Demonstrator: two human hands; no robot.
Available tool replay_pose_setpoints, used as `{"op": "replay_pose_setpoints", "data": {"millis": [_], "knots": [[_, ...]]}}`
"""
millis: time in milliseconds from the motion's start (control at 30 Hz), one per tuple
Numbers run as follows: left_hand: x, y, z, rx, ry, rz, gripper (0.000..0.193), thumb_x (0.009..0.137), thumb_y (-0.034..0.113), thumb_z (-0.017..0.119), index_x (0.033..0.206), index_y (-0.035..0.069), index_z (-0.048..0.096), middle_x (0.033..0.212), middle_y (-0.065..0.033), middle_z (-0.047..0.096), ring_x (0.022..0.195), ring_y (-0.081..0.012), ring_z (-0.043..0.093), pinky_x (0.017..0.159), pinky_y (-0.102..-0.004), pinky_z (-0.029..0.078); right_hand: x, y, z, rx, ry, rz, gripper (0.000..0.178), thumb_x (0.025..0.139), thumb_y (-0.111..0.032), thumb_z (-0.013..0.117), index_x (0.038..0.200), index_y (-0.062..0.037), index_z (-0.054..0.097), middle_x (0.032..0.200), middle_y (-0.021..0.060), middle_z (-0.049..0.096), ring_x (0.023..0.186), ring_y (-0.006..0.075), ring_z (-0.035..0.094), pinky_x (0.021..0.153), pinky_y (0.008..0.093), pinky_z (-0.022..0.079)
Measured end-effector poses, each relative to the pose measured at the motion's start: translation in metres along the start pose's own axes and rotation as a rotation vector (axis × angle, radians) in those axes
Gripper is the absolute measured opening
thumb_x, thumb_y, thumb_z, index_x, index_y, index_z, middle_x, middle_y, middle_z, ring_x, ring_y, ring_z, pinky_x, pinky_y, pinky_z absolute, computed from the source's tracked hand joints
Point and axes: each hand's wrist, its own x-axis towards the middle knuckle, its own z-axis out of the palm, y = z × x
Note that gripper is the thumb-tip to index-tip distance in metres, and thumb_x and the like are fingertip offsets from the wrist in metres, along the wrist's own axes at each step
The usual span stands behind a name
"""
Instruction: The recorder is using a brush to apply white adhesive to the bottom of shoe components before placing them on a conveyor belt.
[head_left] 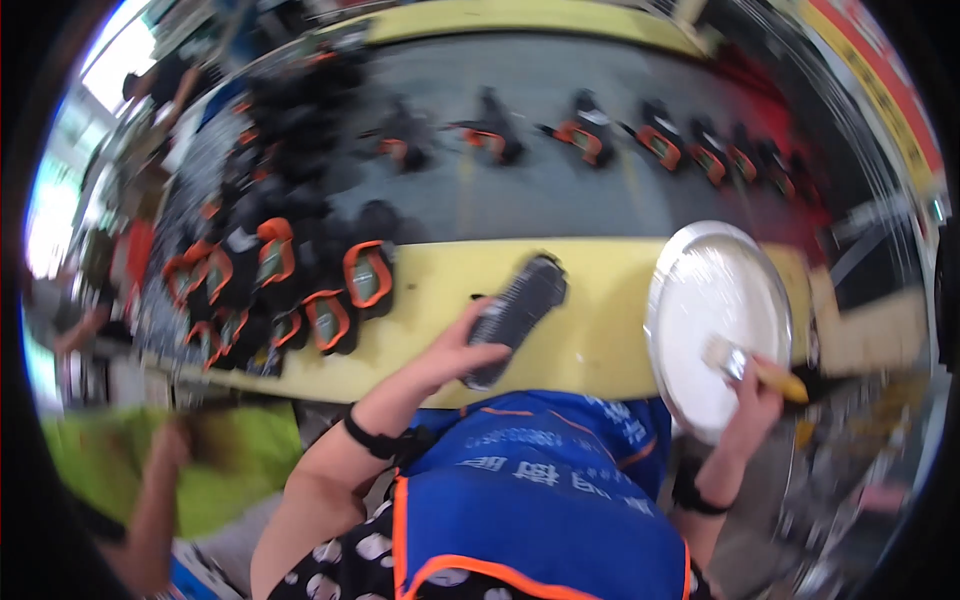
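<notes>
My left hand (450, 355) holds a black shoe sole (515, 315), ribbed side up, over the yellow table edge (590, 330). My right hand (755, 395) grips a brush (745, 362) with a yellow handle. Its pale bristles lie in a round silver pan (700, 290) of white glue at my right. I wear a blue apron with orange trim and a black band on each wrist.
A grey conveyor belt (540, 190) beyond the yellow table carries several black and orange shoe parts (580, 135). A pile of the same parts (300, 280) lies at the left. Another person's arm (155, 500) and green cloth show at lower left.
</notes>
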Motion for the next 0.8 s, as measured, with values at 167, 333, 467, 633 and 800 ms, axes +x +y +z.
{"op": "replay_pose_setpoints", "data": {"millis": [167, 333, 467, 633, 800], "knots": [[-0.017, 0.048, 0.032, -0.347, -0.125, 0.008, 0.082, 0.084, 0.015, 0.063, 0.155, 0.003, 0.024, 0.137, -0.0166, 0.054, 0.115, -0.0237, 0.062, 0.096, -0.0332, 0.052, 0.009, 0.007, 0.018, -0.166, 0.035, -0.203, 0.014, 0.088, -0.005, 0.074, 0.099, -0.0006, 0.066, 0.091, 0.0062, 0.068, 0.079, 0.0122, 0.065, 0.069, 0.0252, 0.054], [-0.009, 0.081, 0.065, -0.236, -0.31, 0.002, 0.082, 0.084, 0.02, 0.065, 0.154, 0.001, 0.026, 0.146, -0.0158, 0.046, 0.131, -0.0239, 0.049, 0.11, -0.0345, 0.038, 0.012, -0.002, 0.015, -0.513, -0.009, -0.175, 0.015, 0.082, -0.011, 0.078, 0.092, -0.0025, 0.07, 0.085, 0.0093, 0.071, 0.071, 0.0194, 0.069, 0.067, 0.0279, 0.054], [-0.004, 0.093, 0.091, -0.131, -0.387, -0.018, 0.081, 0.085, 0.024, 0.064, 0.154, 0.001, 0.028, 0.145, -0.0168, 0.047, 0.132, -0.0253, 0.048, 0.11, -0.0354, 0.037, 0.012, -0.008, 0.002, -0.288, 0.125, -0.212, 0.015, 0.082, -0.014, 0.078, 0.09, -0.0032, 0.071, 0.085, 0.0094, 0.071, 0.071, 0.0219, 0.069, 0.066, 0.0297, 0.053], [0.015, 0.103, 0.112, 0.007, -0.51, -0.041, 0.07, 0.091, 0.015, 0.058, 0.153, -0.001, 0.029, 0.144, -0.0153, 0.049, 0.133, -0.0222, 0.047, 0.111, -0.0345, 0.036, 0.018, -0.024, -0.011, -0.356, 0.145, -0.278, 0.013, 0.078, -0.012, 0.08, 0.087, -0.0061, 0.073, 0.087, 0.0082, 0.071, 0.074, 0.023, 0.068, 0.068, 0.0322, 0.052], [0.02, 0.112, 0.128, 0.119, -0.542, -0.124, 0.074, 0.088, 0.021, 0.057, 0.152, -0.003, 0.03, 0.146, -0.0169, 0.047, 0.136, -0.0238, 0.045, 0.115, -0.0346, 0.031, 0.008, -0.067, -0.006, -0.344, -0.111, -0.727, 0.016, 0.076, -0.014, 0.08, 0.09, -0.0154, 0.073, 0.086, -0.0001, 0.068, 0.086, 0.0188, 0.065, 0.094, 0.0366, 0.041]]}}
